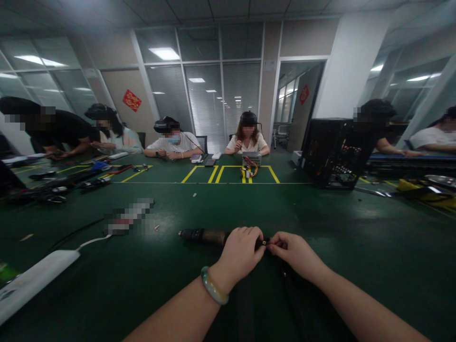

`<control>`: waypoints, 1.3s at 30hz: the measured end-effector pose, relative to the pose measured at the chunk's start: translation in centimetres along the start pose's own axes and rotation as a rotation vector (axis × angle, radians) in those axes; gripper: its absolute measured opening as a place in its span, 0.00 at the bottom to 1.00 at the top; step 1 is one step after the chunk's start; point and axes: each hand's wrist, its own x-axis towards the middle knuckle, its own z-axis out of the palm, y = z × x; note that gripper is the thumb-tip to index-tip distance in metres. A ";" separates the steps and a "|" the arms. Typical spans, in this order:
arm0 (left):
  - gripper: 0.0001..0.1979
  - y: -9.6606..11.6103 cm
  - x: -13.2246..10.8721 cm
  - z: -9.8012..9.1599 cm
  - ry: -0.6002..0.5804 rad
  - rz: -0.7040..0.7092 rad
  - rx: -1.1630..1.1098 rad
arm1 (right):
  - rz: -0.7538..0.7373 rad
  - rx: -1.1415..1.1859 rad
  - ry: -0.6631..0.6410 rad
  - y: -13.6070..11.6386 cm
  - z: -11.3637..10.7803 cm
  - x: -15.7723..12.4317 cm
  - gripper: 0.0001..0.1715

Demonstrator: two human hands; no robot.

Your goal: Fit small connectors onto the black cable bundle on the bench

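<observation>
A dark, cylindrical tool that looks like an electric screwdriver lies on the green table, its narrow tip toward the left. My left hand, with a bangle on its wrist, is wrapped round the tool's right end and hides that part. Just to the right, my right hand has thumb and fingers pinched together at a small dark piece with a light metallic spot, like a cable connector. The two hands almost meet there. A dark cable seems to run down from below my right hand toward the table's near edge.
A white power strip lies at the left, with a white cord leading to a blurred-out item. Across the table are several people, a power supply with coloured wires, and a black computer case. Tools and cables lie at far left.
</observation>
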 end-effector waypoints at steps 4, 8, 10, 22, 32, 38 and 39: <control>0.05 0.0 0.0 -0.1 0.008 0.029 -0.004 | -0.003 -0.003 0.010 -0.2 0.0 0.0 0.07; 0.06 0.0 0.0 -0.1 -0.002 0.039 0.012 | -0.001 -0.008 0.017 -0.5 0.0 -0.1 0.07; 0.06 0.0 0.0 -0.1 -0.002 0.040 0.013 | -0.008 -0.008 0.023 -0.5 0.0 0.0 0.07; 0.06 -0.3 0.0 0.3 0.019 0.007 -0.032 | -0.008 0.000 0.001 -0.2 -0.1 0.0 0.07; 0.09 -0.4 0.1 0.4 0.020 -0.004 -0.033 | -0.003 -0.005 0.011 -0.3 0.1 0.0 0.07; 0.07 -0.3 0.2 0.5 0.021 0.001 -0.011 | -0.022 -0.051 0.034 -0.3 0.1 0.2 0.07; 0.07 -0.3 0.2 0.5 0.021 0.005 -0.009 | -0.025 -0.056 0.036 -0.2 0.1 0.2 0.07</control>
